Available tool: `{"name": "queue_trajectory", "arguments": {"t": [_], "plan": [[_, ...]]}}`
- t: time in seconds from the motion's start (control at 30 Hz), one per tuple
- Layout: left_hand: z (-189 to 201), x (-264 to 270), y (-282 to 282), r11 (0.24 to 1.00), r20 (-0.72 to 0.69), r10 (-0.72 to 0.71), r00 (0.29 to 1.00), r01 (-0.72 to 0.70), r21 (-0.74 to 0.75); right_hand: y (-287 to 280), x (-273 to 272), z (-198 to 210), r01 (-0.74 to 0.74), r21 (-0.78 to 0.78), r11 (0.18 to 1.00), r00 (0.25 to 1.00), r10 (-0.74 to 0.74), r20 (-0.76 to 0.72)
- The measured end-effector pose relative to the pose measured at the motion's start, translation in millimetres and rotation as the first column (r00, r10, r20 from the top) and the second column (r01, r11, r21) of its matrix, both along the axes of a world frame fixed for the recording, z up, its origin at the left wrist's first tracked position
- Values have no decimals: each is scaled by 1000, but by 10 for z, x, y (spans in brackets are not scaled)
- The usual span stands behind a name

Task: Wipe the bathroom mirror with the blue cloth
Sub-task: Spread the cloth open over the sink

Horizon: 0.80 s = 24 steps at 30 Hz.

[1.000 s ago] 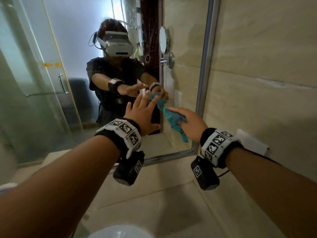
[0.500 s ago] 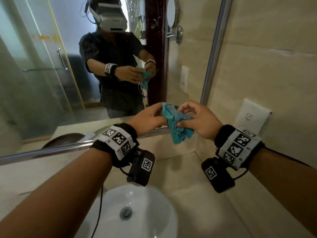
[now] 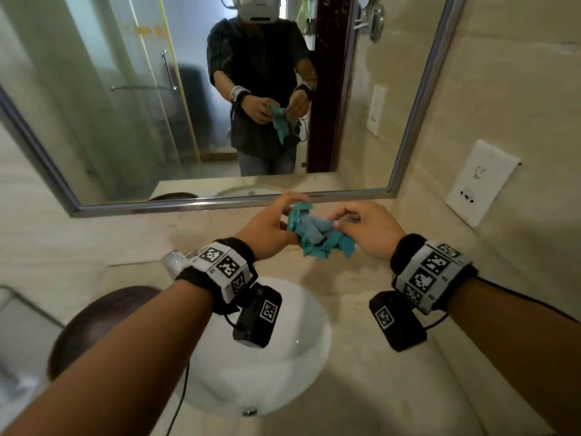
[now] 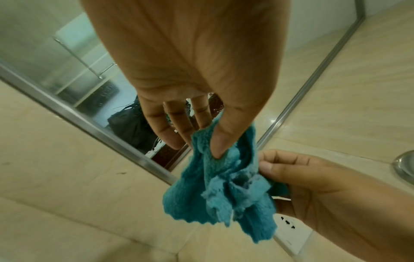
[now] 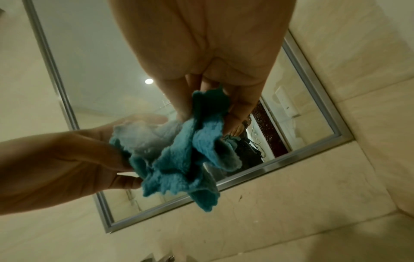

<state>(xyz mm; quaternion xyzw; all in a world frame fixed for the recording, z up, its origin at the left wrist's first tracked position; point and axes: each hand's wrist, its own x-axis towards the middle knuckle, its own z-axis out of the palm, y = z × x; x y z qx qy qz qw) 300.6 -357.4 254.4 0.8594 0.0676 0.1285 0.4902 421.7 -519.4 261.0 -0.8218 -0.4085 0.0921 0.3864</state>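
No words, brands or numbers can be read anywhere. The only signs are black-and-white square code tags: a row on the left wristband (image 3: pixel 224 268) and one on the camera block (image 3: pixel 262 314) hanging under it, just behind the left grip; the same on the right wristband (image 3: pixel 431 273) and its block (image 3: pixel 393 319), behind the right grip. A yellow sticker (image 3: pixel 147 29) reflected in the mirror (image 3: pixel 125 105) is too blurred to read.
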Motion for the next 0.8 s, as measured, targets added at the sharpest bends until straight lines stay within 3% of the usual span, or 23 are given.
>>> {"name": "queue_trajectory", "arguments": {"t": [0.1,0.17,0.3,0.4,0.57,0.7,0.8], "plan": [[-203,-283,-114,990,-15,32,999,-30,137,-133,-146,-124,46,113,992,975,-20,-223],[-304,-507,-195,984,-42,88,995,-80,160,-199,-244,-202,-17,130,991,939,60,-339],[-359,-892,-356,961,-61,252,966,-242,135,-197,-639,-376,-317,5,948,897,302,-322],[-265,-1123,-378,936,-61,301,952,-283,211,-98,-995,-429,-423,29,906,846,406,-345],[-158,-1538,-193,947,-113,283,953,-258,193,95,-1191,-253,-420,-8,907,896,413,-163],[-190,-1827,64,917,-144,304,942,-248,311,253,-1336,-159,-421,-52,906,905,415,-98],[-174,-2065,240,966,-125,252,960,-241,90,409,-1462,-168,-393,-27,919,911,386,-145]]}}
